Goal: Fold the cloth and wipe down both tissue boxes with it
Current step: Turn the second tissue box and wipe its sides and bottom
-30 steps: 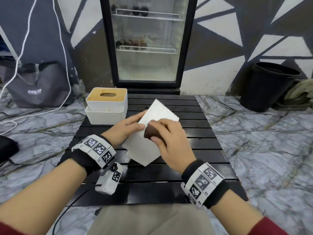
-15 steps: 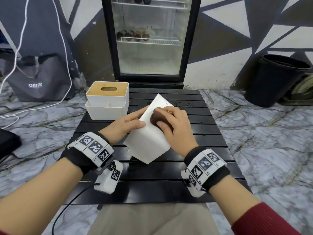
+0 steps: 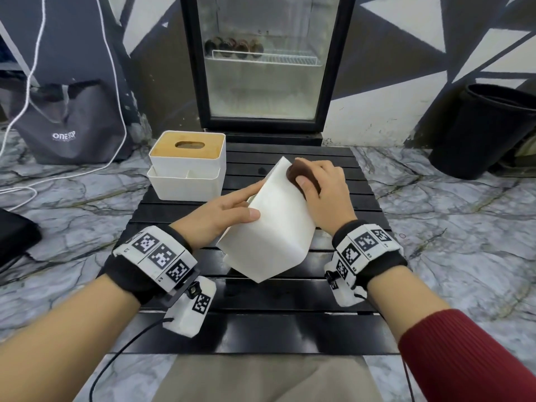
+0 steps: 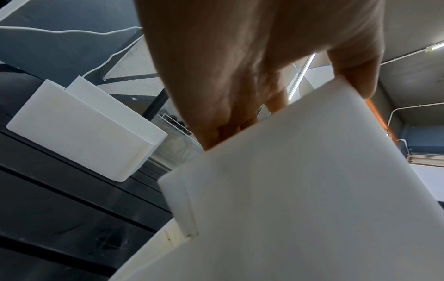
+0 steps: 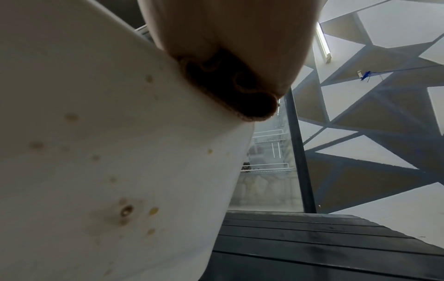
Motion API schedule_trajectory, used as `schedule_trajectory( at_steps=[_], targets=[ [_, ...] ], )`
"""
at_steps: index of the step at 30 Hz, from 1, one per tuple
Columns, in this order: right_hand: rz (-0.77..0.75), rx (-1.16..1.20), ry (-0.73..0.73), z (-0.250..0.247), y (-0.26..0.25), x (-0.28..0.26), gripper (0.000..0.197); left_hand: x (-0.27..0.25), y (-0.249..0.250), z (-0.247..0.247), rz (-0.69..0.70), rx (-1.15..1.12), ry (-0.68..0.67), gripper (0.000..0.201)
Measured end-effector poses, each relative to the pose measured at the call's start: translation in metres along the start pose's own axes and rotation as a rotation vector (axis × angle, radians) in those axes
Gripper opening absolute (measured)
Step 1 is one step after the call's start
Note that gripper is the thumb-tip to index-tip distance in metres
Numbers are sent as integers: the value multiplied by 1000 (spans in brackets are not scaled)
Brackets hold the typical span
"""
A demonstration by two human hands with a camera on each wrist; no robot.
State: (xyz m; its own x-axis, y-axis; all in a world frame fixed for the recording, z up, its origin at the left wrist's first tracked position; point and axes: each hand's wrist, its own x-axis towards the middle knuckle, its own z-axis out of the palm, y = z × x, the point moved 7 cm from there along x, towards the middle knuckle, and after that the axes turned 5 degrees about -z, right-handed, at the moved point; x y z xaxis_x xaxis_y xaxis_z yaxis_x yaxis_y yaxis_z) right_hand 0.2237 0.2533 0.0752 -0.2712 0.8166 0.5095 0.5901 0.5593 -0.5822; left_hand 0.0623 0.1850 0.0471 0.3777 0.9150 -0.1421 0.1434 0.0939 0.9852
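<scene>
A plain white tissue box point(image 3: 272, 224) point(image 4: 300, 190) point(image 5: 108, 152) stands tilted on the black slatted table point(image 3: 261, 329). My left hand point(image 3: 223, 213) grips its left side, thumb on the upper face and fingers point(image 4: 228, 129) behind the edge. My right hand point(image 3: 322, 190) holds a folded dark brown cloth point(image 3: 298, 177) point(image 5: 230, 89) and presses it on the box's far upper corner. Yellowish spots show on the box side in the right wrist view. A second white tissue box point(image 3: 188, 166) point(image 4: 84, 129) with a wooden slotted lid sits at the table's far left.
A glass-door fridge point(image 3: 266, 62) stands behind the table. A black bin point(image 3: 481, 129) is on the marble floor at right, a grey bag point(image 3: 69, 123) with white cables at left. A dark object point(image 3: 14, 236) lies at the left edge.
My right hand has slid the cloth up the tilted box toward its far corner. The left hand keeps its grip, and the box has turned slightly more end-on toward me.
</scene>
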Motion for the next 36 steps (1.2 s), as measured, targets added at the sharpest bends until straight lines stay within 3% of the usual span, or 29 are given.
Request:
schedule_trajectory(
  at_steps=[12, 21, 26, 31, 34, 36],
  targets=[
    [104, 1, -106, 0, 19, 5, 34, -3, -1, -1, 7, -14, 4, 59],
    [129, 48, -84, -9, 38, -11, 33, -7, 4, 4, 29, 6, 28, 50],
    [123, -75, -61, -22, 42, -17, 32, -8, 7, 9, 35, 68, -1, 52],
    [7, -52, 34, -34, 3, -30, 31, -10, 10, 13, 25, 40, -39, 54],
    [-136, 11, -15, -26, -42, -46, 33, -12, 13, 16, 37, 29, -54, 78],
    [-214, -6, -56, -18, -64, -58, 36, -11, 12, 17, 47, 30, -60, 74]
  ],
)
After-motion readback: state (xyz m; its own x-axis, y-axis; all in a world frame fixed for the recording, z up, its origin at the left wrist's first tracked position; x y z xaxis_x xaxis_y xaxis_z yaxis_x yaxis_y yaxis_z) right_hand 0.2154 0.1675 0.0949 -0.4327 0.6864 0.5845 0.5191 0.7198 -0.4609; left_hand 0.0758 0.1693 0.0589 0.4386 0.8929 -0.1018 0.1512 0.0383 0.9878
